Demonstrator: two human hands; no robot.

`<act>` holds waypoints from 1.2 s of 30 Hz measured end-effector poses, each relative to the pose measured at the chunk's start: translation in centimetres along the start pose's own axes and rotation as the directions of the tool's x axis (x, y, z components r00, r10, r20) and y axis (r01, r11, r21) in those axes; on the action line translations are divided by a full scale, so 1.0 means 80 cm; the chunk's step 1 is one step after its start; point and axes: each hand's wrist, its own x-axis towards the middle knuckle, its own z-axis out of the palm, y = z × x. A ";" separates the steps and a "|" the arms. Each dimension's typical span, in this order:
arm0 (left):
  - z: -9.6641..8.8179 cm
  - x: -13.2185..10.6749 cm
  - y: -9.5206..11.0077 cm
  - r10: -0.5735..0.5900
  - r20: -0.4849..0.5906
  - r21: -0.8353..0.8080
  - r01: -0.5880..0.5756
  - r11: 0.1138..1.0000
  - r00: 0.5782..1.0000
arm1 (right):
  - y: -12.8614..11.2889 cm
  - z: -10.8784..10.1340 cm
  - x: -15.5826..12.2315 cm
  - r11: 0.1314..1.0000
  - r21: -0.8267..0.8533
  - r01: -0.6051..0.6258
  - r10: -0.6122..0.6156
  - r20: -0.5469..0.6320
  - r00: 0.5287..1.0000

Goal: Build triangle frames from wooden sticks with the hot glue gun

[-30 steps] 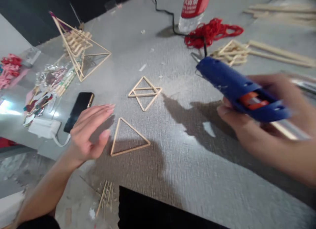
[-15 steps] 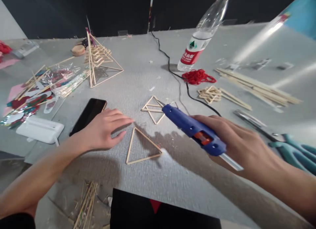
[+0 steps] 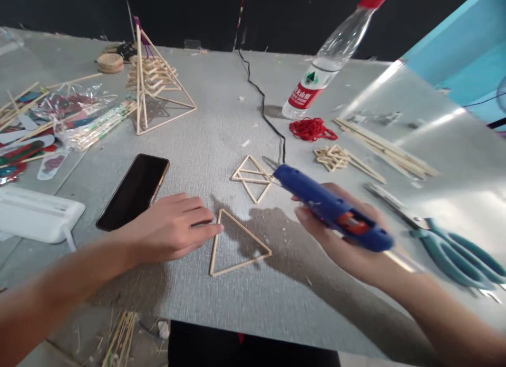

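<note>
A blue hot glue gun (image 3: 332, 209) is in my right hand (image 3: 348, 240), its nozzle pointing left towards a small stick frame of triangles (image 3: 253, 180) on the table. Whether the nozzle touches that frame I cannot tell. Nearer to me lies a single triangle of wooden sticks (image 3: 242, 263), flat on the grey table (image 3: 245, 309). My left hand (image 3: 184, 224) hovers low at the triangle's left side, fingers loosely stretched and holding nothing. Its fingertips reach the left stick; contact is unclear. A clear glue stick (image 3: 403, 260) sticks out of the gun's back.
A stick pyramid (image 3: 166, 122), phone (image 3: 134, 190) and white power bank (image 3: 37, 214) stand or lie left. To the right are a water bottle (image 3: 308, 90), red yarn (image 3: 312, 129), short sticks (image 3: 332, 157), long sticks (image 3: 389, 148) and scissors (image 3: 454, 251). A black cable (image 3: 261, 100) crosses the back.
My left hand has moved right and slightly down to the triangle's left stick. The glue gun in my right hand has shifted a little right. The view has also shifted.
</note>
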 end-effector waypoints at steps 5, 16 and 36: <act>0.006 -0.002 0.003 -0.010 0.007 0.018 0.010 1.000 1.000 | 0.007 0.007 0.005 0.971 -0.118 0.210 -0.207 0.031 0.978; -0.002 0.005 0.015 0.176 0.087 0.290 -0.194 0.937 0.981 | 0.013 0.014 -0.002 0.946 0.094 -0.311 0.322 -0.142 0.936; -0.013 0.012 0.032 0.552 0.084 0.367 -0.541 0.757 0.829 | 0.041 0.028 -0.003 0.885 0.298 -0.357 0.403 -0.109 0.909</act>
